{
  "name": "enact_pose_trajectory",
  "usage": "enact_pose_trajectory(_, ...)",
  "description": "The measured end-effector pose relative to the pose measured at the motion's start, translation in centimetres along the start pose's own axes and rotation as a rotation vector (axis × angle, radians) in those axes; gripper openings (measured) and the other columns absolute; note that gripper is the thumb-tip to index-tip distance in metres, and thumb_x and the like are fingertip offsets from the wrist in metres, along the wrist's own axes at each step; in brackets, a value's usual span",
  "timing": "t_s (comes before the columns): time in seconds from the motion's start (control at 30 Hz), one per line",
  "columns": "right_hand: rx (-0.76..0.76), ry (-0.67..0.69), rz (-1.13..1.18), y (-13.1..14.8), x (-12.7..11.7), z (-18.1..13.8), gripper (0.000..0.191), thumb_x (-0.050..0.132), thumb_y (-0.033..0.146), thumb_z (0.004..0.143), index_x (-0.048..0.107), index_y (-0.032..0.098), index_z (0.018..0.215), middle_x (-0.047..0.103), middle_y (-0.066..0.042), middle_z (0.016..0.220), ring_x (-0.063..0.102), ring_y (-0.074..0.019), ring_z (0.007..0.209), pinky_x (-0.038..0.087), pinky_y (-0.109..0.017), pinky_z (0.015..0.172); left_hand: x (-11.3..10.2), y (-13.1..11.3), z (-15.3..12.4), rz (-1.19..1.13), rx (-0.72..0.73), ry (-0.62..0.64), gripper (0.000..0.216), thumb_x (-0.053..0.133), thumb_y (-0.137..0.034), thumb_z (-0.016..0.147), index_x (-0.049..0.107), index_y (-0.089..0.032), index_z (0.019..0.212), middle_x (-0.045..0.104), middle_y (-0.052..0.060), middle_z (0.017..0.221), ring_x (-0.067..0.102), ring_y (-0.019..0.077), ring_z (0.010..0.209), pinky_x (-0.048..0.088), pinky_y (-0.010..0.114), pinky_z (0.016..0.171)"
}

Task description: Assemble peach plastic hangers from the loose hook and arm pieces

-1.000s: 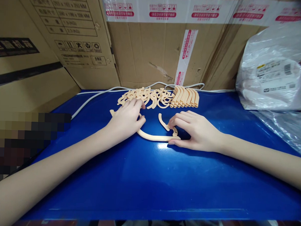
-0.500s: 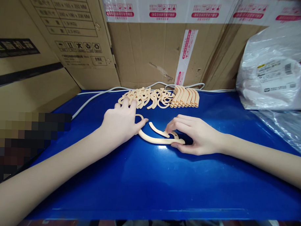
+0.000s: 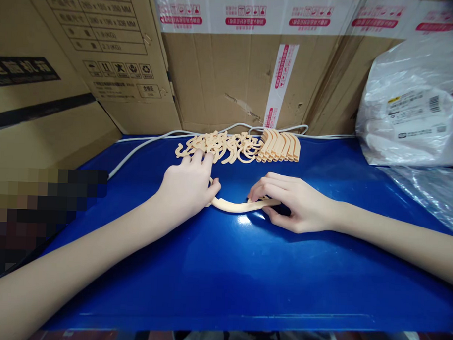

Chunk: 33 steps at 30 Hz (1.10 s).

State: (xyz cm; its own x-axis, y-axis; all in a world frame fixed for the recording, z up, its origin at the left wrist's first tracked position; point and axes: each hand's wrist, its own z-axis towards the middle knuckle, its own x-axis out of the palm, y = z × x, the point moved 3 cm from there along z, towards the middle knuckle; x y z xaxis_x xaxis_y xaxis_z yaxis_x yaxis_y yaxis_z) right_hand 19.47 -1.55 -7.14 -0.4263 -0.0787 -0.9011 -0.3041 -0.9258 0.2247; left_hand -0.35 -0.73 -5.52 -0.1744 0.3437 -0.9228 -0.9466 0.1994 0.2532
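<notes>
A long curved peach plastic piece [image 3: 237, 205] lies on the blue table [image 3: 223, 269] between my hands. My left hand [image 3: 191, 186] rests over its left end, fingers curled down on it. My right hand [image 3: 290, 201] pinches its right end together with a small hook part that is mostly hidden under the fingers. Behind my hands lies a loose heap of peach hook pieces [image 3: 216, 146], and beside it a neat row of stacked curved pieces [image 3: 279, 146].
Cardboard boxes [image 3: 230, 66] wall the back and left of the table. A white cable [image 3: 145, 145] runs along the back edge. A white plastic bag [image 3: 410, 117] and clear plastic wrap [image 3: 429, 197] lie at the right.
The small hook part that lay open beside the long piece has been brought down onto it under my right fingers. My left hand shifted slightly and stays on the left end.
</notes>
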Motion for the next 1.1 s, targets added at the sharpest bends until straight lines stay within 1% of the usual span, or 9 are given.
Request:
enact_pose_trajectory(0.33, -0.012, -0.001, -0.001, 0.0, 0.1, 0.0, 0.028, 0.049, 0.005, 0.077, 0.052, 0.019, 0.102, 0.062, -0.007, 0.103, 0.054, -0.0169, 0.091, 0.046, -0.031, 0.08, 0.1, 0.0, 0.1, -0.011, 0.006, -0.021, 0.044, 0.044, -0.036, 0.087, 0.051, -0.01, 0.122, 0.058, 0.014, 0.12, 0.062, 0.0306, 0.099, 0.048, 0.031, 0.057)
enact_pose_trajectory(0.4, -0.014, -0.046, -0.014, 0.1, -0.1, -0.1, 0.03, 0.049, 0.007, 0.077, 0.051, 0.019, 0.105, 0.061, -0.008, 0.106, 0.055, -0.0177, 0.093, 0.047, -0.032, 0.08, 0.1, 0.0, 0.1, -0.029, 0.012, -0.044, 0.045, 0.046, -0.04, 0.088, 0.051, -0.01, 0.121, 0.058, 0.015, 0.12, 0.061, 0.0305, 0.101, 0.048, 0.03, 0.059)
enact_pose_trajectory(0.5, -0.044, -0.2, -0.081, 0.4, -0.7, -0.4, 0.026, 0.052, 0.013, 0.08, 0.05, 0.019, 0.106, 0.062, -0.009, 0.101, 0.057, -0.0174, 0.088, 0.048, -0.031, 0.074, -0.3, 0.3, 0.3, -0.043, 0.006, -0.129, 0.046, 0.04, -0.045, 0.092, 0.051, -0.011, 0.121, 0.057, 0.016, 0.12, 0.058, 0.0309, 0.105, 0.048, 0.031, 0.063)
enact_pose_trajectory(0.6, -0.155, -0.274, -0.227, 1.1, -0.8, -0.9, 0.017, 0.052, 0.018, 0.085, 0.05, 0.021, 0.101, 0.063, -0.003, 0.081, 0.055, -0.0141, 0.068, 0.044, -0.027, 0.061, -1.1, 0.8, 0.5, 0.012, -0.021, -0.156, 0.037, 0.03, -0.028, 0.095, 0.051, -0.01, 0.12, 0.058, 0.017, 0.115, 0.057, 0.031, 0.102, 0.046, 0.032, 0.062)
enact_pose_trajectory(0.67, -0.249, -0.252, -0.339, 1.6, -0.6, -1.1, 0.012, 0.051, 0.019, 0.086, 0.051, 0.022, 0.098, 0.063, 0.0, 0.073, 0.053, -0.013, 0.06, 0.039, -0.027, 0.054, -1.6, 1.3, 0.7, 0.086, -0.022, -0.097, 0.037, 0.029, -0.015, 0.091, 0.053, -0.009, 0.118, 0.058, 0.019, 0.111, 0.055, 0.033, 0.103, 0.044, 0.033, 0.059)
enact_pose_trajectory(0.73, -0.305, -0.225, -0.425, 2.0, -0.4, -1.2, 0.008, 0.05, 0.021, 0.087, 0.053, 0.023, 0.095, 0.064, 0.001, 0.071, 0.053, -0.0122, 0.057, 0.036, -0.028, 0.051, -1.9, 1.9, 0.8, 0.153, -0.02, -0.04, 0.038, 0.029, -0.008, 0.085, 0.057, -0.007, 0.111, 0.058, 0.021, 0.108, 0.053, 0.0361, 0.104, 0.042, 0.034, 0.057)
enact_pose_trajectory(0.9, -0.278, -0.206, -0.479, 2.1, -0.4, -1.0, 0.01, 0.046, 0.022, 0.09, 0.055, 0.021, 0.095, 0.063, 0.003, 0.068, 0.054, -0.0103, 0.055, 0.037, -0.027, 0.051, -1.5, 2.8, 0.9, 0.255, 0.066, 0.011, 0.041, 0.028, -0.001, 0.08, 0.065, -0.008, 0.096, 0.06, 0.023, 0.095, 0.052, 0.0378, 0.099, 0.042, 0.042, 0.066)
enact_pose_trajectory(1.0, -0.261, -0.202, -0.462, 2.0, -0.4, -0.9, 0.011, 0.046, 0.023, 0.091, 0.055, 0.02, 0.097, 0.065, 0.003, 0.068, 0.054, -0.0098, 0.053, 0.037, -0.026, 0.05, -1.0, 2.9, 0.9, 0.275, 0.103, 0.01, 0.045, 0.025, -0.001, 0.082, 0.065, -0.008, 0.1, 0.06, 0.023, 0.096, 0.053, 0.037, 0.099, 0.043, 0.042, 0.069)
enact_pose_trajectory(1.1, -0.222, -0.192, -0.438, 1.8, -0.3, -0.8, 0.014, 0.046, 0.022, 0.091, 0.056, 0.018, 0.1, 0.071, 0.001, 0.075, 0.056, -0.0092, 0.053, 0.038, -0.027, 0.049, -0.5, 2.8, 1.2, 0.224, 0.111, 0.036, 0.046, 0.025, -0.001, 0.082, 0.063, -0.003, 0.107, 0.061, 0.025, 0.097, 0.053, 0.039, 0.099, 0.043, 0.044, 0.07)
